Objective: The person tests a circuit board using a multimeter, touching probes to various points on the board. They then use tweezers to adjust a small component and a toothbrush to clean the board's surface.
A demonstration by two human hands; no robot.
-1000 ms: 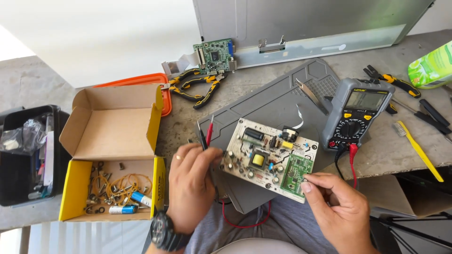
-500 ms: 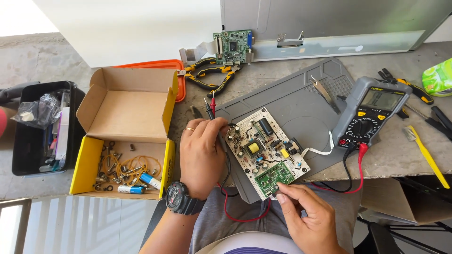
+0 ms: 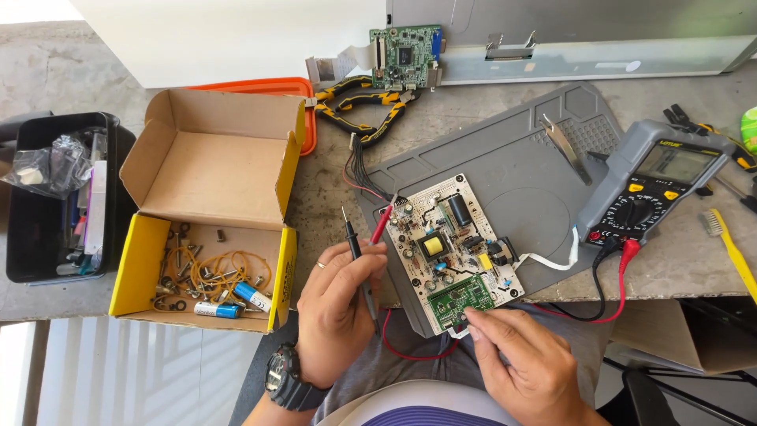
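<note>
Near bench edge, left hand point(image 3: 341, 304) grips black and red probes point(image 3: 361, 260), tips pointing far; beige circuit board point(image 3: 452, 251) just right, right hand point(image 3: 524, 359) pinching its near edge.

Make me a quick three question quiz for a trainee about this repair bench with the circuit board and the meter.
1. True or false: the left hand holds the black and red test probes.
2. Where do the right hand's fingertips rest? A) grey multimeter with yellow buttons B) small green board on the white power circuit board C) yellow toothbrush
3. Fill in: the circuit board lies on a grey ____ mat.

Key: 1 true; 2 B; 3 work (silicone-like) mat.
</note>
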